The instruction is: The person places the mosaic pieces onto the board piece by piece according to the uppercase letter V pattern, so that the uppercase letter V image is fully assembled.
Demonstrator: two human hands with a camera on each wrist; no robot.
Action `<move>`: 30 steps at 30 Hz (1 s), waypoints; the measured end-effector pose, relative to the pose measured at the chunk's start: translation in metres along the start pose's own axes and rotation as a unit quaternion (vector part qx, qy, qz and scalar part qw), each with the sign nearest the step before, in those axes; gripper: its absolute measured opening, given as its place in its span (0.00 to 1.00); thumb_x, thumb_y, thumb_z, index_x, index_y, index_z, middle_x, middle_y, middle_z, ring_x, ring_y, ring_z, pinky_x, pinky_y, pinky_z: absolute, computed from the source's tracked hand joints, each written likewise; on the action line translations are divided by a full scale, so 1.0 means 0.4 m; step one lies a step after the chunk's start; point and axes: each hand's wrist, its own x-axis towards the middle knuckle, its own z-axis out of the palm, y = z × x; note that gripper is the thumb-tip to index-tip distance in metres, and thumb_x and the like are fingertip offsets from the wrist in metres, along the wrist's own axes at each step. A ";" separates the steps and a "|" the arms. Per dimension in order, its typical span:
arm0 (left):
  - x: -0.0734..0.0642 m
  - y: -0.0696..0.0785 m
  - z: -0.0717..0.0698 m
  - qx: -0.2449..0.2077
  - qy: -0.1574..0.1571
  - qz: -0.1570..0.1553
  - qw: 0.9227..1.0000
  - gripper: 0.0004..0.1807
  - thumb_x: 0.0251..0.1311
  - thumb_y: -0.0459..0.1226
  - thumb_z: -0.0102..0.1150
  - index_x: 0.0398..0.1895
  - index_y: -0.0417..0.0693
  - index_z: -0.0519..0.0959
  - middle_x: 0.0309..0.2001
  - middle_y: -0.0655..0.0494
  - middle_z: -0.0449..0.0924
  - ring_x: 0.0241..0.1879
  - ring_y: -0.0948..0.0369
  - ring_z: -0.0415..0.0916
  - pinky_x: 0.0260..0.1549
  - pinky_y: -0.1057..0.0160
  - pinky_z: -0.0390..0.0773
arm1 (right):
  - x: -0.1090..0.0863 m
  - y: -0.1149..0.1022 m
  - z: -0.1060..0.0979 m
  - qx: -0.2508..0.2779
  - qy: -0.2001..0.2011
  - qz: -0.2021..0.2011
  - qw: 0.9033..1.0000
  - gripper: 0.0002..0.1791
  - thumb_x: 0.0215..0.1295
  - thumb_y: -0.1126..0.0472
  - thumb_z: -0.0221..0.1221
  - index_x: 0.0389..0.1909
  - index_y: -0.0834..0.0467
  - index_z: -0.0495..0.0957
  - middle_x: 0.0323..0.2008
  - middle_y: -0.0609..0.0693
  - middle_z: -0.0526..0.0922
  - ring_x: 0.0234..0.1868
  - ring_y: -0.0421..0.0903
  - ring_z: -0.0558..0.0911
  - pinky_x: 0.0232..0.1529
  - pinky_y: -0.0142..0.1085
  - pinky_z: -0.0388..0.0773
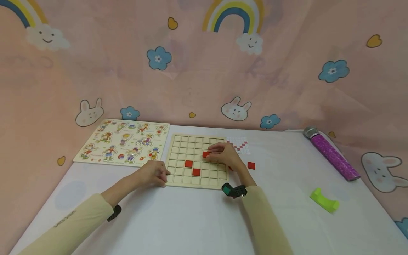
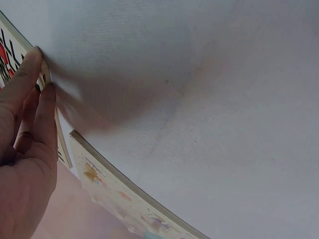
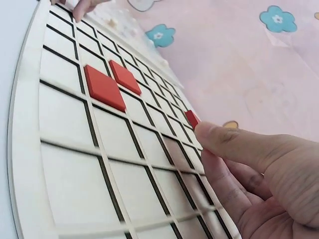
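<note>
A wooden grid board point(image 1: 208, 182) lies on the white table. Two red square tiles sit in its cells, one point(image 1: 188, 164) a little behind and left of the other point(image 1: 196, 172). My left hand point(image 1: 153, 173) pinches the board's near left corner between thumb and fingers; the left wrist view also shows this hand point(image 2: 30, 134) at the board's edge. Over the board's right part, my right hand point(image 1: 226, 156) pinches another red tile point(image 3: 191, 118) between thumb and fingertips, mostly hidden by them in the right wrist view. Whether that tile touches its cell I cannot tell.
A pattern card point(image 1: 244, 140) with red squares lies behind the right hand. One loose red tile point(image 1: 251, 165) is right of the board, another partly hidden. A sports picture puzzle point(image 1: 124, 140) lies left; a purple microphone point(image 1: 333, 154) and green curved block point(image 1: 323, 201) lie right.
</note>
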 end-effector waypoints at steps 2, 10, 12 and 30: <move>0.001 0.003 0.000 -0.001 -0.001 -0.006 1.000 0.09 0.43 0.26 0.72 0.18 0.45 0.81 0.34 0.55 0.78 0.46 0.53 0.79 0.42 0.66 0.77 | 0.007 -0.002 0.013 0.005 0.003 -0.008 1.000 0.20 0.53 0.65 0.69 0.47 0.66 0.79 0.45 0.59 0.84 0.45 0.50 0.83 0.48 0.37 0.79; 0.003 0.003 -0.002 0.003 -0.002 -0.008 1.000 0.09 0.43 0.25 0.72 0.18 0.45 0.81 0.34 0.55 0.78 0.46 0.53 0.79 0.42 0.66 0.77 | 0.029 -0.010 0.066 0.027 0.007 -0.012 1.000 0.19 0.54 0.66 0.69 0.47 0.66 0.79 0.43 0.58 0.84 0.44 0.49 0.84 0.46 0.35 0.80; 0.003 0.003 -0.001 -0.001 -0.002 -0.013 1.000 0.09 0.43 0.25 0.72 0.18 0.44 0.81 0.34 0.55 0.78 0.46 0.53 0.79 0.42 0.66 0.77 | 0.030 -0.015 0.080 0.027 0.010 -0.010 1.000 0.19 0.53 0.66 0.69 0.47 0.65 0.80 0.43 0.58 0.85 0.43 0.49 0.84 0.47 0.35 0.80; -0.003 0.001 -0.001 -0.008 -0.002 0.008 1.000 0.08 0.43 0.25 0.71 0.19 0.43 0.81 0.32 0.56 0.77 0.46 0.52 0.80 0.46 0.63 0.77 | 0.044 -0.044 0.163 -0.017 0.023 -0.032 0.999 0.16 0.53 0.67 0.69 0.43 0.66 0.81 0.39 0.56 0.85 0.40 0.48 0.84 0.42 0.34 0.81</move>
